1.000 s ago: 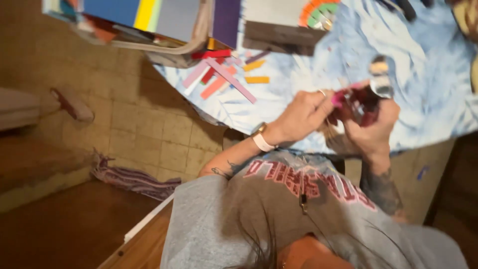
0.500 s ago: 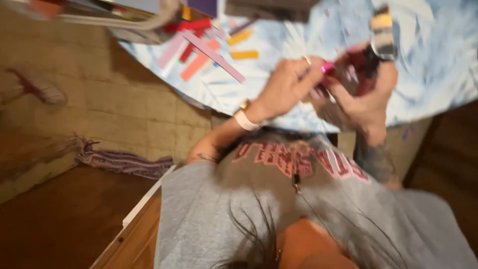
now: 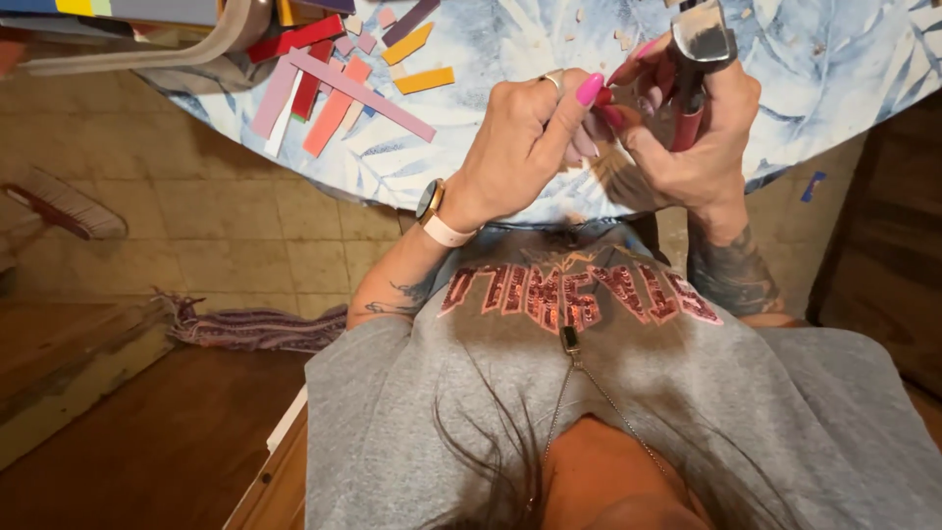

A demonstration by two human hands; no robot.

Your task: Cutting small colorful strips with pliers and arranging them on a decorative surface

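Red-handled nippers (image 3: 693, 69) fill the right hand (image 3: 699, 137); left hand (image 3: 525, 137) seemingly pinches a fragment.

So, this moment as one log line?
right hand: grips red-handled metal nippers | left hand: fingertips at right hand | below: blue leaf-print tablecloth

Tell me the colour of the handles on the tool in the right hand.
Red, on the nipper handles; head view.
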